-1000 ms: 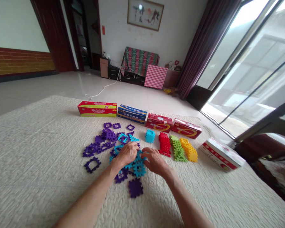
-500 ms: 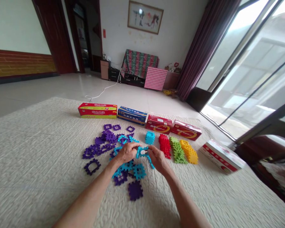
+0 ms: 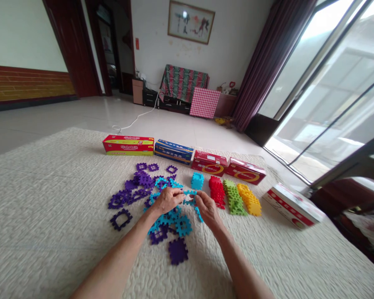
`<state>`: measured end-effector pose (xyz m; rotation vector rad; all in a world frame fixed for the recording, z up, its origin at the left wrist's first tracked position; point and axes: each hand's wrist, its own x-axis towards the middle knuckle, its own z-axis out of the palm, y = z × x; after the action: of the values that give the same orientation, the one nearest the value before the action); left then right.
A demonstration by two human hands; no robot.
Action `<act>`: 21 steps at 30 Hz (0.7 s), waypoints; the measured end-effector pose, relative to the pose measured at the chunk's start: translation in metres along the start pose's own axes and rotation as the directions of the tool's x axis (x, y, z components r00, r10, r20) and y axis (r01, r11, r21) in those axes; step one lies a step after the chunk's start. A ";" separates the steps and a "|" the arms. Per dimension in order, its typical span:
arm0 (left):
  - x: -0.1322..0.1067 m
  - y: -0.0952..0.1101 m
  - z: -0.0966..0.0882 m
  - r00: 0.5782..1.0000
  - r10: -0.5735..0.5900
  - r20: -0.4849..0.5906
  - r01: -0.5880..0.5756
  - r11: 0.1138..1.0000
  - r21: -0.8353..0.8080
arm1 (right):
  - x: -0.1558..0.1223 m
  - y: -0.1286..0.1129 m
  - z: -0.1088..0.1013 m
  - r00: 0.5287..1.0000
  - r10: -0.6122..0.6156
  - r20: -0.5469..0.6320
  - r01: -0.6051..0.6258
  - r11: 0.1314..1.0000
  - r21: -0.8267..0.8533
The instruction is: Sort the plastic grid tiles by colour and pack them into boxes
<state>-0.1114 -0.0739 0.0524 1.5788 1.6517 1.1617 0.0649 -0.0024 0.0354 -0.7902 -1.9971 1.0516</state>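
Note:
A light-blue square interlocking tile point(image 3: 189, 192) with an open middle is held between my hands. My left hand point(image 3: 169, 199) pinches its left side. On its right side my right hand point(image 3: 205, 204) has fingers closed. Below and to the left lies a mixed pile of light-blue tiles point(image 3: 183, 225) and purple tiles point(image 3: 142, 178). A solid purple tile point(image 3: 178, 251) lies nearest me. Past my right hand are a light-blue stack point(image 3: 197, 180), a red row point(image 3: 217, 192), a green row point(image 3: 234, 198) and a yellow row point(image 3: 249, 199).
Behind the tiles stand a red-and-yellow box point(image 3: 128, 145), a blue box point(image 3: 173, 151) and two dark-red boxes, one of them at the right end point(image 3: 245, 170). A white-and-red box point(image 3: 293, 206) lies to the right. Everything rests on a quilted cream mat point(image 3: 65, 187).
The tile in my hands has tilted and my fingers have shifted slightly on it. The tiles on the mat look unmoved.

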 end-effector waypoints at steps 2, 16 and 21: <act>0.001 -0.004 0.001 1.000 -0.020 0.007 0.020 1.000 -0.011 | -0.003 -0.004 -0.001 0.990 -0.140 -0.015 0.135 0.974 -0.183; 0.000 0.005 -0.003 0.998 -0.048 0.029 0.048 0.999 -0.015 | -0.012 -0.015 -0.005 0.902 -0.364 0.232 0.431 0.723 -0.540; 0.002 0.001 0.001 0.999 -0.022 -0.038 0.023 0.999 0.042 | 0.002 -0.008 -0.016 0.913 -0.347 0.216 0.404 0.685 -0.606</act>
<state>-0.1106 -0.0720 0.0527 1.5692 1.7244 1.1590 0.0755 0.0016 0.0485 -0.6161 -2.4902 0.1306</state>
